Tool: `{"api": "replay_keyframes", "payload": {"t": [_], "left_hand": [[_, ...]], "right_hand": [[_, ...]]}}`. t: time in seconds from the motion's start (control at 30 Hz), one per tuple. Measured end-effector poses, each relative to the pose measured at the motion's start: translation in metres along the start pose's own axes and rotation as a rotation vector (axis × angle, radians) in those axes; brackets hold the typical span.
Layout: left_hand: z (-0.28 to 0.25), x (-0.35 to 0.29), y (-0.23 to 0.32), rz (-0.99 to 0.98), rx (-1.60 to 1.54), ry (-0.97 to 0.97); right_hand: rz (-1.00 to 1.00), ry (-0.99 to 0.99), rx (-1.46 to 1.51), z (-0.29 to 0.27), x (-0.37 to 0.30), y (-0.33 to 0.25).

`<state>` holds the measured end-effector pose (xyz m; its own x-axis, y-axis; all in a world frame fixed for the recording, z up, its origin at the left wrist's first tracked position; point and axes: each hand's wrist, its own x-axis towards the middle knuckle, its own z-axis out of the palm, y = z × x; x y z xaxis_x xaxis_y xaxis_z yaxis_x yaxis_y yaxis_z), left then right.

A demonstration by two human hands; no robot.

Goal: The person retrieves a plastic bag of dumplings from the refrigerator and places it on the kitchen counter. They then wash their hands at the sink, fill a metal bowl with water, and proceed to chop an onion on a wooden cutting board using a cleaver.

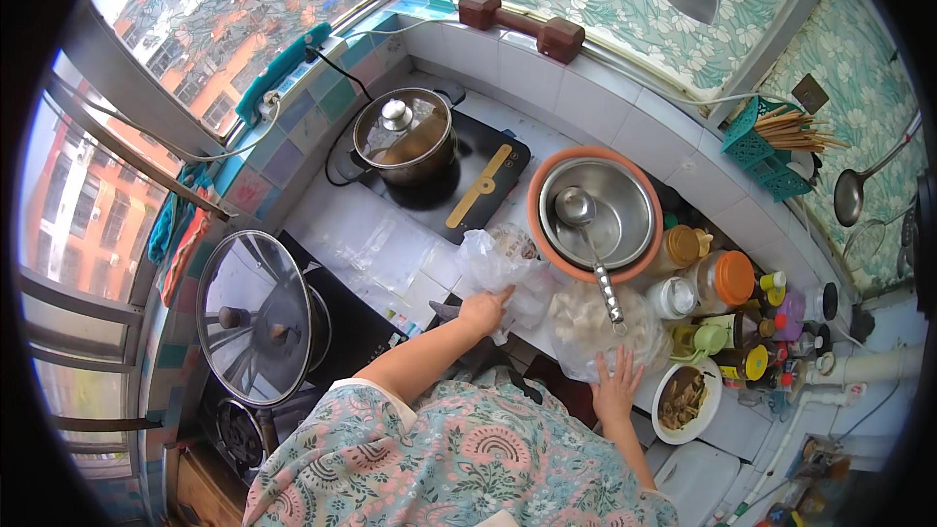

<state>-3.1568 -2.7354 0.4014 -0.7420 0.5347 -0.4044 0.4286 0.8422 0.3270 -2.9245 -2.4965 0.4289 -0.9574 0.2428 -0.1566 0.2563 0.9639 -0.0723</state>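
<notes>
My left hand (483, 310) is closed at a crumpled white plastic bag (508, 268) in the middle of the counter; its index finger points out along the plastic, and the other fingers are mostly hidden. To its right, a clear plastic bag (593, 324) holds pale pieces I cannot make out. My right hand (617, 385) is spread, fingertips at that bag's near edge. Behind the bags, a steel basin (625, 200) sits inside an orange basin (540, 239). A steel ladle (597, 259) leans in it, its handle reaching over the clear bag.
A lidded pot (410, 151) stands on a black induction cooker (498, 176) at the back. At left, a glass-lidded pan (256, 317) sits on a dark hob. Jars (724, 278) and bottles crowd the right, beside a white bowl (705, 410) of brownish food. A dumbbell (522, 24) lies on the ledge.
</notes>
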Motion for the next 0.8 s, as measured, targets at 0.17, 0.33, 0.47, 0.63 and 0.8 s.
{"api": "replay_keyframes", "payload": {"t": [0.17,0.33,0.47,0.63,0.8], "left_hand": [[0.003,0.04,0.015,0.0,-0.063,0.014],[-0.007,0.062,0.013,0.006,-0.098,-0.01],[-0.017,0.042,0.009,0.053,-0.179,0.004],[-0.041,-0.013,-0.004,0.058,-0.31,0.246],[-0.058,-0.039,-0.014,-0.167,-0.957,0.419]], "right_hand": [[0.096,-0.039,-0.108,0.034,0.015,0.023],[0.192,-0.087,0.01,0.018,0.033,0.022],[0.181,-0.07,-0.011,0.023,0.035,0.029],[0.091,-0.138,0.156,-0.007,0.032,0.034],[0.037,-0.126,0.309,-0.024,0.011,0.039]]}}
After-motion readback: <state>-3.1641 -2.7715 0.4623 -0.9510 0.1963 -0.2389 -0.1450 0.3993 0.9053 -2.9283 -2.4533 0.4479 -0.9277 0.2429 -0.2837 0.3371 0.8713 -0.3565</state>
